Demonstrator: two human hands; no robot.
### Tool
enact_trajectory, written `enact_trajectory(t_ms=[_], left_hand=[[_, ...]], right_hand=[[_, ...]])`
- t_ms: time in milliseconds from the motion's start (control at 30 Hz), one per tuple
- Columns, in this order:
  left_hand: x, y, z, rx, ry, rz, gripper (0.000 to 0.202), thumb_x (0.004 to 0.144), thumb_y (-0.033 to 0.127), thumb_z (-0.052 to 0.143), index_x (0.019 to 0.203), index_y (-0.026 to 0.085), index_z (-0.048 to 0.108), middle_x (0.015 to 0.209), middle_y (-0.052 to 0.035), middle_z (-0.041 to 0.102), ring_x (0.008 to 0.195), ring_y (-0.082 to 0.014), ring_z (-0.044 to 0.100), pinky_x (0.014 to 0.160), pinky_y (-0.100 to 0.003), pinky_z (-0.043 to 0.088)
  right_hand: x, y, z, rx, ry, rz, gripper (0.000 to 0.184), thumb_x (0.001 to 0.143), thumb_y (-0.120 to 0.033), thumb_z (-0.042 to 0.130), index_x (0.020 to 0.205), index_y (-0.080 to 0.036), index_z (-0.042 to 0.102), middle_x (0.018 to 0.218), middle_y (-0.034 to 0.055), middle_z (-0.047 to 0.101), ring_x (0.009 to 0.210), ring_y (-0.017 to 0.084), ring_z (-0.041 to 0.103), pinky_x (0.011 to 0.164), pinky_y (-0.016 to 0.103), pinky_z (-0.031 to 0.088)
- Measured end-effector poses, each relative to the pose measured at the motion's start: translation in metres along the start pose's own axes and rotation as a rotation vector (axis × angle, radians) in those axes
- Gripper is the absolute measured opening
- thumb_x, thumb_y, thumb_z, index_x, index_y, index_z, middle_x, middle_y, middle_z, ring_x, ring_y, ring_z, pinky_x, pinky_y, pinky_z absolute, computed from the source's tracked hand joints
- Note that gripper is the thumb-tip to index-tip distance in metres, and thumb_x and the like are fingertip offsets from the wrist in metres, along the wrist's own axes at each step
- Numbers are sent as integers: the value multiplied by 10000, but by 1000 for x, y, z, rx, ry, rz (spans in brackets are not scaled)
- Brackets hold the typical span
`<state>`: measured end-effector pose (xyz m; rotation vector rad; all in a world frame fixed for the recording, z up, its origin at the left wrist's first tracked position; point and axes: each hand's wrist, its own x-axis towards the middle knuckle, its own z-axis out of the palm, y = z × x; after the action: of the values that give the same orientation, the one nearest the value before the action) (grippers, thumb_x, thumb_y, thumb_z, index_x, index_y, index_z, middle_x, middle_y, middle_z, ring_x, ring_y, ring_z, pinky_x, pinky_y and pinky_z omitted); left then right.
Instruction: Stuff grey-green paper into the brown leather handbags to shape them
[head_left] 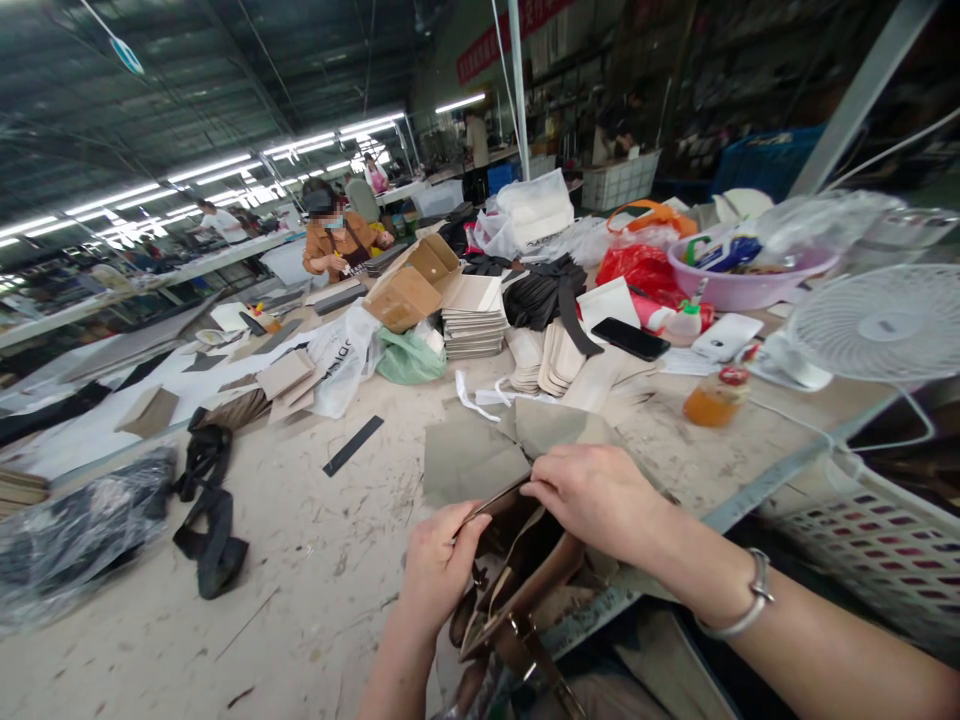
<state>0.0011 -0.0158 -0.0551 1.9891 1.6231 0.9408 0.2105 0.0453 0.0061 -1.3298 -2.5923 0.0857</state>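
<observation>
A brown leather bag piece (517, 580) lies at the near edge of the worktable (315, 540), in front of me. My left hand (439, 565) pinches its left rim with closed fingers. My right hand (592, 495) curls over the top edge of the same piece, fingers closed on it; a silver bangle sits on that wrist. Flat grey-green material pieces (480, 455) lie just beyond both hands.
Black straps (210, 510) and a plastic-wrapped bundle (67, 540) lie at left. Stacks of cut pieces (472, 320), a cardboard box (409, 290), a phone (630, 338), an orange jar (712, 398), a white fan (877, 325) and a pink basin (742, 285) crowd the far side. A seated person (337, 240) works beyond.
</observation>
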Motion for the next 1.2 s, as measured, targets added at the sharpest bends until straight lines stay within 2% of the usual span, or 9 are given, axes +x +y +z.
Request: enact_trajectory(t_ms=[533,667,733,833,867,933,1000,1033,1200], left_hand=[[-4,8,4,32,33,13,217,917,292,468,890,192,658,796,-9,687,710,-128,615,654,-216,435],[-2,16,-4,98,-69,-14,237,924,302,435,859,188,633,749,-12,661,696,-142,599,642,-238,415],[2,24,-13,134,-168,-57,168,878,292,516,972,210,628,802,-4,679,739,-153,612,666,-244,419],[11,36,-24,172,-292,-89,463,741,281,690,1182,281,549,897,31,698,794,-164,624,682,-237,420],[15,39,-25,200,-312,-67,435,738,299,695,1153,288,563,883,37,697,785,-164,622,669,-235,412],[24,42,-24,308,-307,1,135,826,346,597,918,253,633,770,25,680,713,-161,606,616,-241,375],[30,42,-19,442,-261,45,278,904,338,465,695,211,597,660,2,642,630,-154,577,570,-251,324],[32,40,-16,496,-237,48,327,917,324,434,648,202,574,624,-3,625,594,-151,562,553,-254,300],[32,32,-10,555,-196,12,356,926,327,400,621,194,527,584,0,589,549,-141,529,538,-247,272]], right_hand=[[-3,-2,6,5,47,35,233,876,-346,546,726,-209,661,735,14,669,680,163,615,552,274,329],[-3,-4,5,12,48,60,237,881,-333,537,724,-202,656,728,17,662,680,164,614,556,266,345],[-2,-5,4,21,58,62,242,883,-326,528,717,-201,652,726,15,658,674,164,613,554,266,348],[-1,-6,5,34,73,57,231,877,-308,528,719,-198,656,730,18,659,680,164,617,557,264,353],[-1,-6,6,34,77,56,227,875,-301,528,722,-195,658,731,21,660,683,164,618,559,262,354],[0,-5,7,30,86,58,229,877,-295,523,727,-190,661,732,28,660,682,165,617,562,259,358],[-1,-3,6,29,95,62,243,882,-312,519,729,-186,660,735,32,660,681,165,615,570,258,362],[-2,-1,5,35,92,50,249,880,-333,525,731,-186,659,739,32,661,684,165,614,574,257,363],[-7,13,-9,96,19,-151,190,828,-364,605,773,-190,657,786,20,662,741,152,602,615,250,369]])
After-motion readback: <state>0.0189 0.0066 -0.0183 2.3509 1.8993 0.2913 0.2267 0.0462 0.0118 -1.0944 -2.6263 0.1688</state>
